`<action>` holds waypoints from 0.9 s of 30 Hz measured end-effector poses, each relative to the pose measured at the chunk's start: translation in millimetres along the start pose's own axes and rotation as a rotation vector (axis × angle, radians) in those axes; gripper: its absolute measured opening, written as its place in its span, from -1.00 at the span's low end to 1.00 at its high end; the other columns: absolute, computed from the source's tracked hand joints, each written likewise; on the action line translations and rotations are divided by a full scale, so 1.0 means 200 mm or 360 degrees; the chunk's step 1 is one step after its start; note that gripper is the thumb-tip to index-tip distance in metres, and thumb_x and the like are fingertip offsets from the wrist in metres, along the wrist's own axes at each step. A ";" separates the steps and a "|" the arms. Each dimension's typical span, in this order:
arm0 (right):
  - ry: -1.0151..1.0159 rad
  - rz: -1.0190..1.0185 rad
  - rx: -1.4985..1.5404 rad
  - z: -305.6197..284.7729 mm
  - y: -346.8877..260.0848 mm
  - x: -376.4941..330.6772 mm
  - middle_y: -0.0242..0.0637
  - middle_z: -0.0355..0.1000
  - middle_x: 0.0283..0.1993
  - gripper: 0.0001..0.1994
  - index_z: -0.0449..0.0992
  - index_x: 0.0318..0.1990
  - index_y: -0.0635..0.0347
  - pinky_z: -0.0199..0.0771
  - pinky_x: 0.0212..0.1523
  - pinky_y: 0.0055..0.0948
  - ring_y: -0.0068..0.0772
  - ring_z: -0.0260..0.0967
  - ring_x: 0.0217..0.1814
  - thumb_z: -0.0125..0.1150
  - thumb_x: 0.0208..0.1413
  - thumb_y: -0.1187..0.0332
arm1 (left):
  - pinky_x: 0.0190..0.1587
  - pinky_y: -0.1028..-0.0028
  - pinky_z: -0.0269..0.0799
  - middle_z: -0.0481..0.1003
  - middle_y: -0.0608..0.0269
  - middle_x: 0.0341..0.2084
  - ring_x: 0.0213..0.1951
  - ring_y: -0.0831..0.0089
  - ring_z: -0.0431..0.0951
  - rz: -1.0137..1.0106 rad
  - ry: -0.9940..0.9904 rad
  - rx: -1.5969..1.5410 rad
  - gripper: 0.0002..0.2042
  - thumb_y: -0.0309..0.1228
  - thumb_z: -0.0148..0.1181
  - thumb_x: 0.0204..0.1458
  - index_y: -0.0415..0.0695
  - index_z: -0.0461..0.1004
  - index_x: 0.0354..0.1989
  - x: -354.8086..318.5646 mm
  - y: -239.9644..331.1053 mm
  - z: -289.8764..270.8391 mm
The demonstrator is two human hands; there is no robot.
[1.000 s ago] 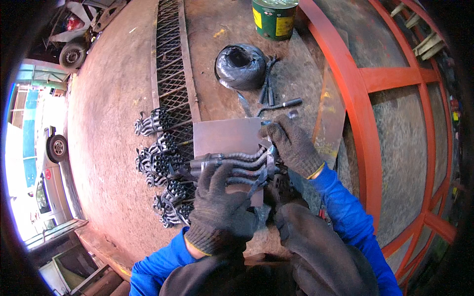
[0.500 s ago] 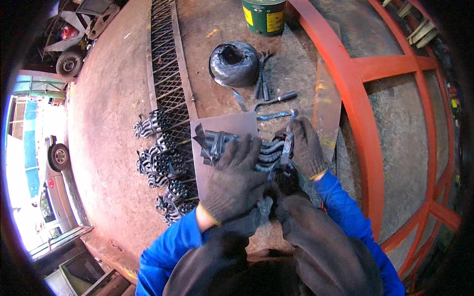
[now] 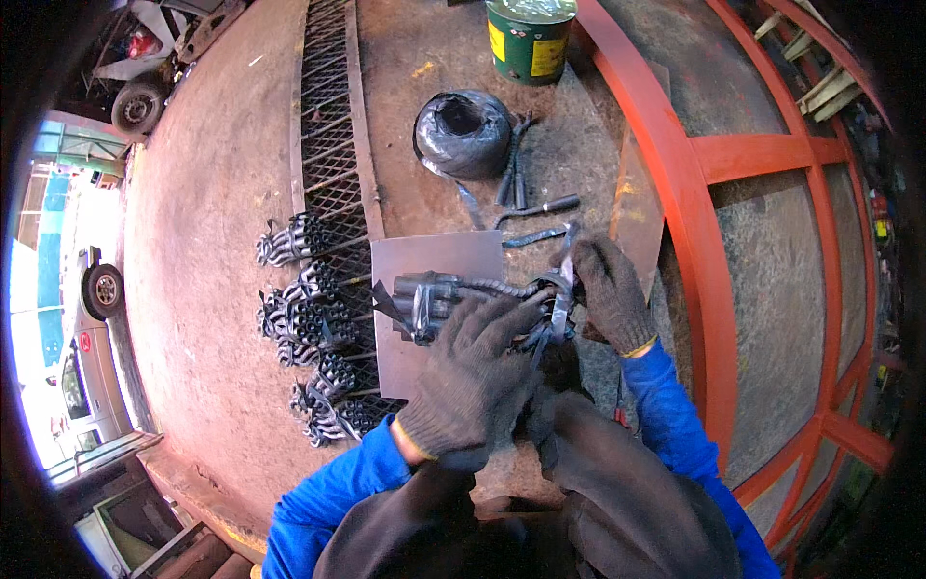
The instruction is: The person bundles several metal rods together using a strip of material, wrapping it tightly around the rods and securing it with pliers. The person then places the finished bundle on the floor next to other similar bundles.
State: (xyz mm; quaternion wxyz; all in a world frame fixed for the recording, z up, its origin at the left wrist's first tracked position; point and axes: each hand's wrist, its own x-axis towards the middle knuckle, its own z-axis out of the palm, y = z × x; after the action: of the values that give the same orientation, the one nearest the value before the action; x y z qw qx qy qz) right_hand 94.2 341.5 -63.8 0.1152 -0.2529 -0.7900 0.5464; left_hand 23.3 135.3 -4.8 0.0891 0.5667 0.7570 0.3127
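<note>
A bundle of dark twisted metal rods [image 3: 439, 295] lies on a grey plate [image 3: 439, 254], with a dark plastic strip wound round each end. My gloved left hand [image 3: 473, 372] rests across the bundle with its fingers stretched out flat; the thumb is hidden. At the bundle's right end, my gloved right hand [image 3: 614, 294] pinches the shiny plastic strip [image 3: 562, 289] that goes round the rods. Its fingertips are partly out of sight. Beyond the plate, a loose strip end [image 3: 535, 235] lies beside a single bent rod [image 3: 540, 208].
A roll of dark plastic strip [image 3: 465, 135] sits beyond the plate, beside several loose rods [image 3: 514, 174]. Finished-looking rod bundles [image 3: 299, 314] line the metal grating [image 3: 333, 145] at left. A green bucket [image 3: 529, 43] stands far off; an orange-red steel frame [image 3: 709, 289] occupies the right.
My left hand has slid toward the bundle's right end, its fingers now closer together, uncovering more rods. My right hand has shifted slightly right, still at the strip. The view has shifted slightly.
</note>
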 end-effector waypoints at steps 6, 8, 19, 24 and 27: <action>-0.0248 -0.0292 -0.0071 -0.19 -0.24 0.06 -0.24 0.49 -0.26 -0.68 0.49 -0.19 0.27 0.43 -0.18 -0.39 -0.43 0.42 -0.23 0.06 0.29 0.14 | -0.03 0.13 0.43 0.46 -0.01 -0.10 -0.07 0.00 0.49 -0.0156 -0.0133 -0.0264 -0.73 -0.43 0.22 -0.18 -0.22 0.53 -0.24 -0.08 0.00 -0.07; -0.0366 -0.0289 -0.0011 -0.24 -0.39 0.06 -0.21 0.51 -0.26 -0.72 0.49 -0.20 0.27 0.45 -0.21 -0.37 -0.40 0.46 -0.24 0.08 0.27 0.19 | -0.05 0.17 0.45 0.45 -0.04 -0.11 -0.12 -0.01 0.50 -0.0302 -0.0253 -0.0456 -0.68 -0.45 0.22 -0.18 -0.23 0.52 -0.18 -0.14 -0.01 -0.05; -0.0455 -0.0064 0.0404 -0.26 -0.61 -0.19 -0.22 0.51 -0.28 -0.81 0.49 -0.27 0.30 0.47 -0.30 -0.44 -0.45 0.45 -0.30 0.13 0.24 0.32 | -0.29 0.10 0.44 0.51 -0.17 -0.40 -0.33 -0.09 0.54 -0.0683 -0.0520 -0.0802 -0.73 -0.34 0.06 0.13 -0.20 0.41 -0.04 -0.20 0.01 0.08; -0.0734 -0.0172 -0.0104 -0.30 -0.74 -0.10 -0.28 0.49 -0.36 -0.75 0.47 -0.28 0.28 0.45 -0.32 -0.44 -0.50 0.42 -0.34 0.11 0.26 0.23 | -0.33 0.10 0.42 0.51 -0.13 -0.41 -0.38 -0.08 0.54 -0.0581 -0.0116 -0.0743 -0.76 -0.36 0.07 0.11 -0.21 0.42 -0.10 -0.22 -0.02 0.14; -0.0808 -0.0089 -0.0322 -0.31 -0.80 -0.05 -0.31 0.49 -0.39 -0.69 0.47 -0.29 0.25 0.44 -0.32 -0.46 -0.52 0.41 -0.35 0.09 0.27 0.15 | -0.34 0.10 0.42 0.51 -0.13 -0.42 -0.38 -0.08 0.54 -0.0685 -0.0126 -0.0898 -0.77 -0.37 0.10 0.09 -0.20 0.43 -0.12 -0.21 0.00 0.12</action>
State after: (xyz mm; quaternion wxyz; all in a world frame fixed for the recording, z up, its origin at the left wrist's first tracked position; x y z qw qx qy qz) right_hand 87.0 341.7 107.0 -0.0973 -0.0963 -0.8508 0.5073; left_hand 49.9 106.1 -33.7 0.3352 0.3590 0.7388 0.4614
